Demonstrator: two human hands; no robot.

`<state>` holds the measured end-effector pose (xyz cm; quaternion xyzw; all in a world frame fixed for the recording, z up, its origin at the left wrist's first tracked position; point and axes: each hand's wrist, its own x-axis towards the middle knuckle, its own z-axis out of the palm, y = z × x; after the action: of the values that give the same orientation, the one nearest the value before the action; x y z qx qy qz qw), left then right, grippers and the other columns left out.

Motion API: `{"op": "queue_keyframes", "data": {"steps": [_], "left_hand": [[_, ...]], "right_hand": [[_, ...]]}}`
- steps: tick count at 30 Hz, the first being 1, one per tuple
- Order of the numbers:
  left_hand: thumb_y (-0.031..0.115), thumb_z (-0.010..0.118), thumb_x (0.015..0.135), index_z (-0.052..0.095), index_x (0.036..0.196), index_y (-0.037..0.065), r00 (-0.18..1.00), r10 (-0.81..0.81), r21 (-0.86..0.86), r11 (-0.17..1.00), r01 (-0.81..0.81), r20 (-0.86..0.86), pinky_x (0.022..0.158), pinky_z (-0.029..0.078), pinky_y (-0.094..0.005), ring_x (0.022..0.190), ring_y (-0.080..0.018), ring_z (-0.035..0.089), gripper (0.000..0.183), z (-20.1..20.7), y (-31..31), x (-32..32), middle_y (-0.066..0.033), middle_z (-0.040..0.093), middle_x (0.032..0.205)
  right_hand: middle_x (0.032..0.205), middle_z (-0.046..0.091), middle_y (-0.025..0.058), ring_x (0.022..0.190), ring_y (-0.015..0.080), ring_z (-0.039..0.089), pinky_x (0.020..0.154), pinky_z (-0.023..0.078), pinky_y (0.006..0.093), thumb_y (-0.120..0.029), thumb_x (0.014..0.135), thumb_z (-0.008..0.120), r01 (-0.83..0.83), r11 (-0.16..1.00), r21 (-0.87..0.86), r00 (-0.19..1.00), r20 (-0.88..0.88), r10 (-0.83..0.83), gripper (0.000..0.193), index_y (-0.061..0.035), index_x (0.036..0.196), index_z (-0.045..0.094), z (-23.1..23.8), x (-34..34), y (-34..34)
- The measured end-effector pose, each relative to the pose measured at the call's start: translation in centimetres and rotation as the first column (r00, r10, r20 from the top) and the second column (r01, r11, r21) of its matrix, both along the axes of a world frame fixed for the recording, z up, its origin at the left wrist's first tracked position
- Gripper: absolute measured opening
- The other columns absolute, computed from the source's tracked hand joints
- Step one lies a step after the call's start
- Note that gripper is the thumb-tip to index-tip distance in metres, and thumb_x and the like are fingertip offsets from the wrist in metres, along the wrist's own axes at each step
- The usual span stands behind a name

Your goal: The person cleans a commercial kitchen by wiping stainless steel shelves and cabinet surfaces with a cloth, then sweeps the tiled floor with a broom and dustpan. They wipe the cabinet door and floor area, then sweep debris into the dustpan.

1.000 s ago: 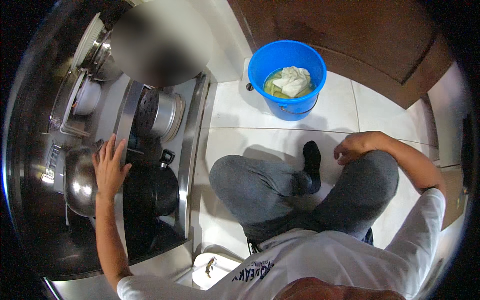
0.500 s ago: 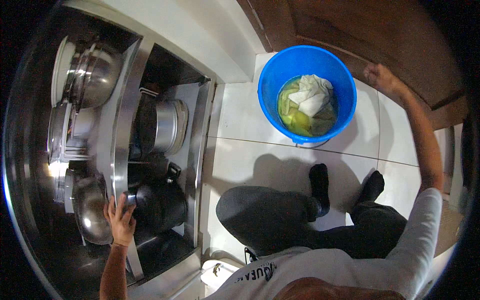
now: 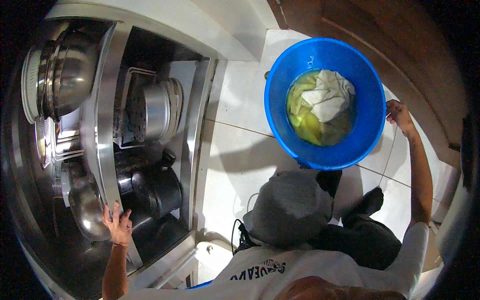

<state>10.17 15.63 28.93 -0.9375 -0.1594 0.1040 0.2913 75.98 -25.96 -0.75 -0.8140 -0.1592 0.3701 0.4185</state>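
A round blue bucket (image 3: 278, 125) holds murky yellowish water with a crumpled white cloth (image 3: 327, 95) partly above the surface. Something yellow-green (image 3: 311, 125) lies in the water beside the cloth. My right hand (image 3: 398, 114) is at the bucket's right side, its fingers closed at the outer edge; whether they pinch the rim or a handle is hard to see. Over on the left, my left hand (image 3: 118, 227) rests against the metal edge of a shelf (image 3: 104, 150), fingers stretched and apart, next to a dark pot (image 3: 160, 192).
Open shelves on the left hold metal bowls (image 3: 75, 72), a silver pot (image 3: 156, 112), a wire rack (image 3: 67, 145) and a wok (image 3: 87, 215). A brown wooden door (image 3: 380, 45) stands beyond the bucket. My feet (image 3: 370, 201) in dark socks are on white floor tiles (image 3: 235, 102).
My right hand has come down from near the door to the bucket's side. The bucket has moved right and looks larger and closer, covering part of one foot. My left hand stays at the shelf edge.
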Motion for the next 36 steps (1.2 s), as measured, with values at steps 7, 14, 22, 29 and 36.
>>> {"op": "queue_keyframes", "data": {"steps": [7,14,22,29,36], "left_hand": [[0.001,0.055,0.060,0.058,0.090,0.016,0.998,0.051,0.010,0.999,-0.051,-0.029,0.089,0.025,-0.0518,0.114,-0.0378,0.028,0.034,0.0,0.0,-1.1,-0.0068,0.037,0.124],[0.001,0.055,0.059,0.059,0.085,0.015,0.999,0.044,-0.005,0.999,-0.044,0.030,0.088,0.028,-0.0485,0.112,-0.0374,0.031,0.030,-0.4,0.4,-0.4,-0.0043,0.037,0.124],[0.002,0.056,0.061,0.059,0.088,0.016,0.999,0.041,0.027,0.999,-0.041,0.011,0.088,0.031,-0.0468,0.112,-0.0377,0.030,0.031,-0.5,0.3,-1.0,-0.0015,0.036,0.125],[0.001,0.056,0.061,0.059,0.089,0.015,0.998,0.062,0.022,0.998,-0.061,-0.023,0.089,0.032,-0.0448,0.112,-0.0398,0.028,0.031,-0.4,0.4,-1.4,-0.0020,0.035,0.125],[0.002,0.056,0.061,0.059,0.092,0.015,0.998,0.038,0.068,0.997,-0.035,-0.049,0.087,0.034,-0.0444,0.113,-0.0400,0.028,0.034,-0.8,0.6,-1.2,-0.0023,0.033,0.127]], "right_hand": [[0.080,0.053,0.0087,0.066,0.0163,0.050,0.057,0.041,0.0263,-0.011,0.076,0.046,-0.098,0.994,-0.055,0.980,0.167,0.106,0.017,-0.0019,0.089,0.052,-3.5,-3.7,1.1],[0.103,0.047,0.0116,0.095,0.0192,0.045,0.083,0.037,0.0309,-0.023,0.074,0.056,-0.170,0.984,0.046,0.973,0.165,0.161,0.044,-0.0011,0.108,0.039,-6.7,-0.4,-1.0],[0.096,0.054,0.0091,0.090,0.0162,0.049,0.080,0.039,0.0281,-0.030,0.082,0.047,-0.093,0.993,0.070,0.995,-0.021,0.095,0.040,0.0013,0.106,0.045,-4.0,-0.5,0.2],[0.094,0.056,0.0065,0.079,0.0127,0.053,0.071,0.043,0.0269,-0.017,0.082,0.047,-0.177,0.965,0.191,0.980,-0.055,0.190,0.029,0.0011,0.104,0.050,-5.7,-0.2,-1.7],[0.104,0.052,0.0079,0.090,0.0171,0.049,0.078,0.041,0.0308,-0.042,0.081,0.042,0.272,0.939,0.210,0.907,-0.381,-0.177,0.048,-0.0034,0.110,0.045,-5.2,0.8,1.3]]}}
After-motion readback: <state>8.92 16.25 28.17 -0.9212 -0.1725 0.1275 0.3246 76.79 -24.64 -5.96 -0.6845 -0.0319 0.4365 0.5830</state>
